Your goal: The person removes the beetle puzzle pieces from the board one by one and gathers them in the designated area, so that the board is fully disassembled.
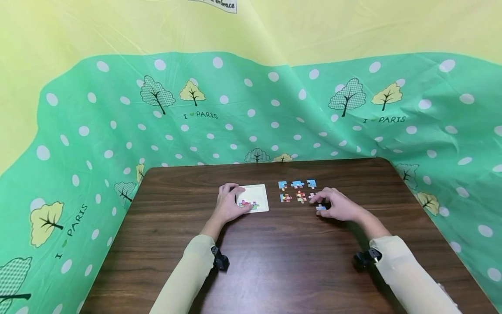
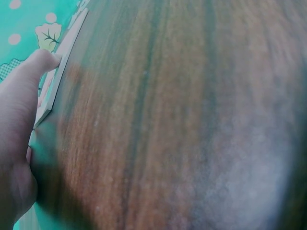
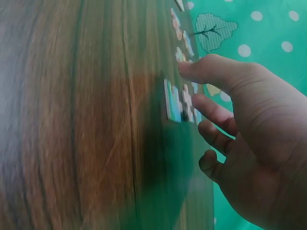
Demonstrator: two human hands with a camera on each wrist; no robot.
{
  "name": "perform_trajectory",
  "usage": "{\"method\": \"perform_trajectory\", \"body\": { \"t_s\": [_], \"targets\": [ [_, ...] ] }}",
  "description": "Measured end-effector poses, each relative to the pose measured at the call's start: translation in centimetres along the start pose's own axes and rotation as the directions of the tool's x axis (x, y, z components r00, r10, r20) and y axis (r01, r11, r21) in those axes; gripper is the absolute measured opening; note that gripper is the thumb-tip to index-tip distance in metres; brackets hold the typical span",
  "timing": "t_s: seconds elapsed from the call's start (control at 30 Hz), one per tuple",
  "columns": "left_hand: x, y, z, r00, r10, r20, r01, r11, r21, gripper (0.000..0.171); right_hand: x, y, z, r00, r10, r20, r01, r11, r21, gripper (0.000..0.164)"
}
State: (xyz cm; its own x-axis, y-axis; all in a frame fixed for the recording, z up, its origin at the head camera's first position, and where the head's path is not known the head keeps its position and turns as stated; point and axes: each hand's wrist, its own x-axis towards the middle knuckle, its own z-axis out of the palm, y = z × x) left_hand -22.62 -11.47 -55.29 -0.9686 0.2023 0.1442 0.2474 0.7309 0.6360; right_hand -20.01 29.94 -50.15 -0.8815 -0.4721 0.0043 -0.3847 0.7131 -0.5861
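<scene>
My left hand (image 1: 229, 204) holds a white puzzle tray (image 1: 256, 192) by its left side, its thumb over the near rim. Inside the tray, a few joined colourful jigsaw pieces (image 1: 249, 204) lie along the near edge. In the left wrist view the thumb presses on the tray's rim (image 2: 60, 72). My right hand (image 1: 339, 206) hovers over the loose pieces with bent, spread fingers and nothing visible between them. Below it lie a blue jigsaw piece (image 1: 320, 207) and a pinkish piece (image 1: 312, 196), partly hidden. The right wrist view shows a blue-green piece (image 3: 172, 100) beside the thumb.
Several other jigsaw pieces lie in rows right of the tray, among them a blue one (image 1: 297, 184) and a red one (image 1: 300, 197). They rest on a brown wooden table (image 1: 274, 261). A green and yellow printed cloth (image 1: 251, 109) hangs behind and beside the table.
</scene>
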Motion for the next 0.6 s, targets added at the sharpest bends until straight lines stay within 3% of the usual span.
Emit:
{"method": "perform_trajectory", "body": {
  "t_s": [0.2,0.4,0.6],
  "targets": [
    [-0.1,-0.1,-0.1,1.0,-0.004,0.005,0.004,1.0,-0.009,0.067,1.1,-0.8,0.5,1.0,0.002,0.023,-0.002,1.0,0.01,0.028],
    [-0.1,-0.4,0.1,0.996,0.071,-0.046,-0.071,0.997,-0.02,0.056,2.3,-2.0,1.1,0.999,-0.042,0.016,0.041,0.999,0.02,0.028],
    [0.0,-0.5,0.0,0.996,0.083,-0.017,-0.083,0.997,-0.007,0.055,3.5,-3.4,1.9,0.996,-0.082,0.032,0.081,0.996,0.038,0.028]
  ]
}}
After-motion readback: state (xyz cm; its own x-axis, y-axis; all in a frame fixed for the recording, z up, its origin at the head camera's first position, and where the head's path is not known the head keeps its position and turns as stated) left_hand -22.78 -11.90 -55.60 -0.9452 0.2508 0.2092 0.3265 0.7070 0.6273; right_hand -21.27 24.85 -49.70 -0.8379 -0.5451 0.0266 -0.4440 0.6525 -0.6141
